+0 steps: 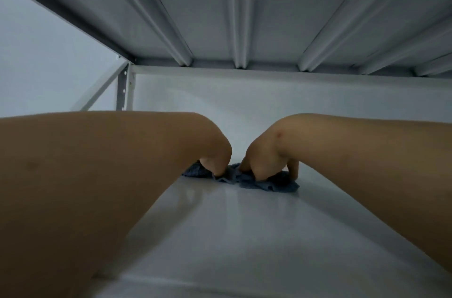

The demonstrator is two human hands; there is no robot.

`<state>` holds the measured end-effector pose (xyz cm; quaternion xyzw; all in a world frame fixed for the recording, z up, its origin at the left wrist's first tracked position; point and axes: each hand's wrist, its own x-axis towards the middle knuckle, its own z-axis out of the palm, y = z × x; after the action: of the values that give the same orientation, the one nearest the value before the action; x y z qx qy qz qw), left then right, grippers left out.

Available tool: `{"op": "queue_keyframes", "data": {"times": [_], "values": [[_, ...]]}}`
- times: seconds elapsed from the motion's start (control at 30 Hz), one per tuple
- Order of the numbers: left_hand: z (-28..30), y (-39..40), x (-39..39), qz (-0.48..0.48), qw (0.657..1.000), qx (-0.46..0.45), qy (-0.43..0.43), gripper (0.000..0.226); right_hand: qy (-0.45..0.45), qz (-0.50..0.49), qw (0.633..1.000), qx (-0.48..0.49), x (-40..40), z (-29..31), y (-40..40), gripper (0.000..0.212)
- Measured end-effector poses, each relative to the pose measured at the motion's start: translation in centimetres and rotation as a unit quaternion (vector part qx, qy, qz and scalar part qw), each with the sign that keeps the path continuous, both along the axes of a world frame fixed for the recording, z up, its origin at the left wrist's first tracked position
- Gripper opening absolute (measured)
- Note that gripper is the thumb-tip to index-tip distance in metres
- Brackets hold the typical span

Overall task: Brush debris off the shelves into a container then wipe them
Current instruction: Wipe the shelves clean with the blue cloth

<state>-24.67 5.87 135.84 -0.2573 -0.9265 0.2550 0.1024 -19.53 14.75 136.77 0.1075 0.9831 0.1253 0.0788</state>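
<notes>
Blue cloth [247, 179] under both hands, grey shelf [220, 224], ribbed shelf underside [239, 4] overhead

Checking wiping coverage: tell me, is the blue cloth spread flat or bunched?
Bunched: the blue cloth lies crumpled under both hands on the shelf.

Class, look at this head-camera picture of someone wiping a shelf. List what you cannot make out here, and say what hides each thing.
- Fingertips of the left hand and right hand: bent down into the blue cloth.
- Far part of the cloth: behind both hands.
- Near sides of the shelf: covered by the forearms.
- Brush, container, debris: none in the head view.
- Elbows: cut off by the frame edges.
</notes>
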Motion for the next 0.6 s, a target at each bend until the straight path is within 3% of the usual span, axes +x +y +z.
{"op": "queue_keyframes", "data": {"times": [0.07,0.13,0.2,0.27,0.4,0.53,0.6], "values": [[0.3,-0.2,-0.4,-0.023,0.999,0.033,0.003,0.043,0.003,0.030,1.000,-0.001,0.5,1.3,0.3,0.052],[1.2,-0.5,-0.6,-0.012,0.992,0.092,-0.090,0.051,-0.007,0.026,0.997,-0.072,1.1,2.4,0.7,0.052],[1.9,-0.6,-0.5,0.022,0.972,0.116,-0.204,0.045,-0.073,0.003,0.987,-0.141,1.3,2.7,1.3,0.046],[2.2,-0.6,-0.9,0.038,0.960,0.112,-0.252,0.038,-0.094,0.000,0.984,-0.153,0.7,2.1,2.0,0.046],[2.0,0.6,-2.4,0.060,0.962,0.099,-0.246,0.048,-0.062,-0.027,0.988,-0.138,-1.6,0.5,3.4,0.051],[1.0,3.0,-3.2,0.076,0.981,0.048,-0.172,0.053,-0.019,-0.062,0.984,-0.166,-2.0,-0.6,5.2,0.064],[0.6,4.1,-2.7,0.052,0.990,0.019,-0.128,0.052,-0.014,-0.072,0.986,-0.150,-1.9,-0.6,5.9,0.058]]}}
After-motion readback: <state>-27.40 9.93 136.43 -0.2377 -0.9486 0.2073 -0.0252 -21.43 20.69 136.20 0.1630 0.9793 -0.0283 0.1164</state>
